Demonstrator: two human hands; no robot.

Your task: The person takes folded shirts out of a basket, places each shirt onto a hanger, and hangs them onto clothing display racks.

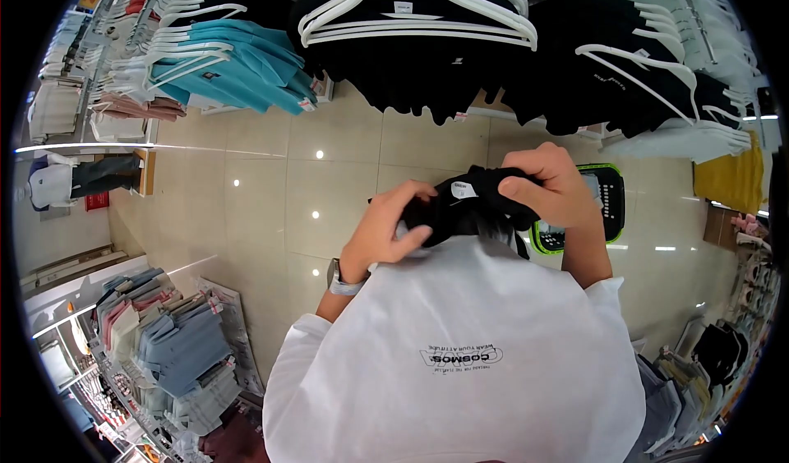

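A bunched black shirt (pixel 491 190), with a white label (pixel 463 189) showing at its neck, is held up before my chest. My left hand (pixel 393 226), with a watch (pixel 340 280) on its wrist, curls its fingers around the shirt's left side, thumb toward me. On the other side my right hand (pixel 549 185) grips the cloth, its thumb lying over the top. The lower part of the shirt is hidden behind my own white printed T-shirt (pixel 460 315).
A black basket with a green rim (pixel 613 204) is on the tiled floor (pixel 329 167) at my right. Ahead hang black shirts (pixel 394 64) on white hangers, with turquoise shirts (pixel 246 64) to their left. Folded clothes (pixel 177 348) lie at lower left; a mannequin (pixel 62 179) is far left.
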